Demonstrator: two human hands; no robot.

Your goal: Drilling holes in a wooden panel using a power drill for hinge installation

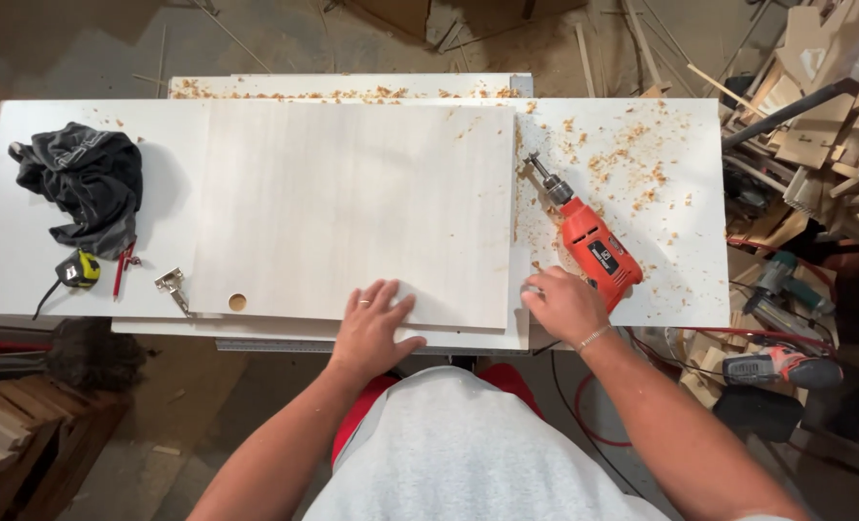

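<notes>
Head view, looking straight down: left hand lying flat at lower centre of the frame, fingers spread and pressed onto the near edge of a pale wood panel, seemingly to pin it against sliding. Right hand just right of the panel's lower right corner, fingers curled loosely, closing on nothing, resting at the panel edge and touching or nearly touching the handle of a red electric drill. Drill laid on its side at centre right, chuck pointing to the upper left, among scattered wood shavings on the white work table. Round bored hole near the panel's lower left corner; metal hinge lying just beside it, within easy reach. Further left, a yellow tape measure, a red pencil and a crumpled black cloth, parked well apart from the working area. Second drill at lower right, off the table among scrap timber.
</notes>
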